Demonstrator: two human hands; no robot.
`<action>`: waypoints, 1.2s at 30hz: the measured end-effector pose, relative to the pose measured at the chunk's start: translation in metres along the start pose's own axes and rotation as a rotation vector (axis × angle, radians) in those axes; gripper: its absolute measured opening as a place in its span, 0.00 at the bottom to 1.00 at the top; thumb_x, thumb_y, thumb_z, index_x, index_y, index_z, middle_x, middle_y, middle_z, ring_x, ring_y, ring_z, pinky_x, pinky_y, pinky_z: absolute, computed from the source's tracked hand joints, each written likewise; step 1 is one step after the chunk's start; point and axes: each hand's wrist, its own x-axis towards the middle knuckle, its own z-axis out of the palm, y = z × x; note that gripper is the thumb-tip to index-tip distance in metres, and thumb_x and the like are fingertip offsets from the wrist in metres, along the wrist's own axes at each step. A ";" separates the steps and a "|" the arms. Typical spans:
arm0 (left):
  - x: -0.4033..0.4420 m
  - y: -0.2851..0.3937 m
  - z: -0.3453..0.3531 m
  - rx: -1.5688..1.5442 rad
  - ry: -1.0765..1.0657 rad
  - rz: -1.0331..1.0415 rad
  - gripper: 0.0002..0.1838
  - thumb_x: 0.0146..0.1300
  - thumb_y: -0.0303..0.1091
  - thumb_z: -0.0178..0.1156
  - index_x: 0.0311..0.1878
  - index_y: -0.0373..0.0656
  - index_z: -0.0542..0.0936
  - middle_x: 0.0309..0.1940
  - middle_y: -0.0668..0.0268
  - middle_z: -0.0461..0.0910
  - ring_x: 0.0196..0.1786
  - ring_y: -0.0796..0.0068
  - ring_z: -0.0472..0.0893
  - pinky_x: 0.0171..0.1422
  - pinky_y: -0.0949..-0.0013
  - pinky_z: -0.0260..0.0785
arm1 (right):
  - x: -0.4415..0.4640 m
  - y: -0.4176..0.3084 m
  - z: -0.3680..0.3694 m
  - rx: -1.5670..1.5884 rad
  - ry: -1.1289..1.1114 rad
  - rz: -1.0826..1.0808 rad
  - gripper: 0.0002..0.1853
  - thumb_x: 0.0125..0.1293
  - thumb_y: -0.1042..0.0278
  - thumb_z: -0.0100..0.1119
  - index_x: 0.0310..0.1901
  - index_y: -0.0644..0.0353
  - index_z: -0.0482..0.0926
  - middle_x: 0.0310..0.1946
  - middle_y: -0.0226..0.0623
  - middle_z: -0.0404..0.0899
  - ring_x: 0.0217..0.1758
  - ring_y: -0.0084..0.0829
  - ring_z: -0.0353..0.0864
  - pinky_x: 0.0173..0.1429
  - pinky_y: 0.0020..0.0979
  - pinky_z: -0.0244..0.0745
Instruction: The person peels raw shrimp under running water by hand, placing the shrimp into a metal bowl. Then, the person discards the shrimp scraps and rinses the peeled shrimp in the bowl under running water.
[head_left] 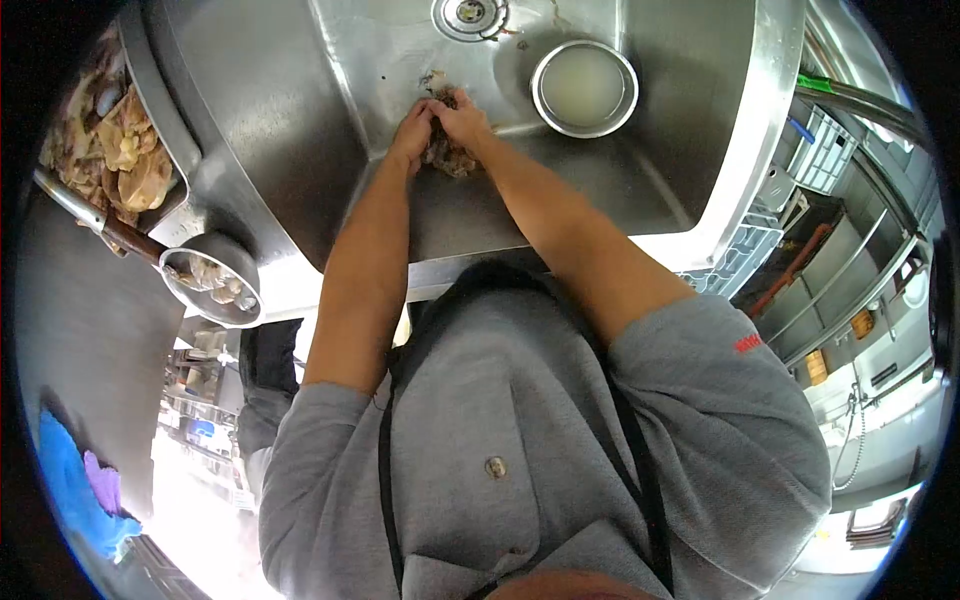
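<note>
Both of my hands are down in the steel sink [450, 225], close together near its middle. My left hand [412, 132] has its fingers closed on the upper left side of a brown, ragged clump [455, 158]. From the other side my right hand [464, 122] grips the same clump, its fingers curled over the top. The clump looks wet and soft, but I cannot make out its exact kind. A round metal bowl [584, 88] of cloudy, pale liquid stands in the sink to the right of my hands. Beyond them is the drain [470, 14], with small brown bits beside it.
At the left, a metal tray [165, 90] holds brownish, meat-like pieces. A knife [110, 222] lies beside it, near a metal bowl [213, 315] with pale, glossy pieces. Blue cloth [75, 485] lies on the left counter. A dish rack [745, 255] stands right of the sink.
</note>
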 end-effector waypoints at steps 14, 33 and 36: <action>-0.128 0.154 0.025 0.020 -0.029 -0.077 0.20 0.70 0.50 0.43 0.50 0.46 0.73 0.41 0.64 0.80 0.41 0.64 0.81 0.43 0.48 0.74 | -0.084 -0.105 -0.064 0.297 0.037 -0.193 0.31 0.60 0.51 0.55 0.60 0.63 0.68 0.56 0.50 0.73 0.55 0.42 0.75 0.55 0.40 0.73; -0.339 0.065 0.177 0.600 -0.648 0.015 0.21 0.70 0.47 0.42 0.55 0.43 0.72 0.52 0.59 0.77 0.51 0.61 0.77 0.48 0.47 0.73 | -0.380 0.080 -0.115 0.586 0.793 -0.295 0.25 0.54 0.48 0.55 0.45 0.61 0.82 0.42 0.45 0.83 0.45 0.43 0.83 0.49 0.37 0.77; -0.355 -0.044 0.226 0.687 -0.574 -0.025 0.20 0.69 0.48 0.43 0.53 0.44 0.73 0.46 0.60 0.78 0.48 0.59 0.79 0.43 0.47 0.74 | -0.400 0.191 -0.089 0.704 0.704 -0.246 0.28 0.52 0.46 0.57 0.44 0.63 0.82 0.40 0.46 0.83 0.40 0.41 0.84 0.48 0.37 0.77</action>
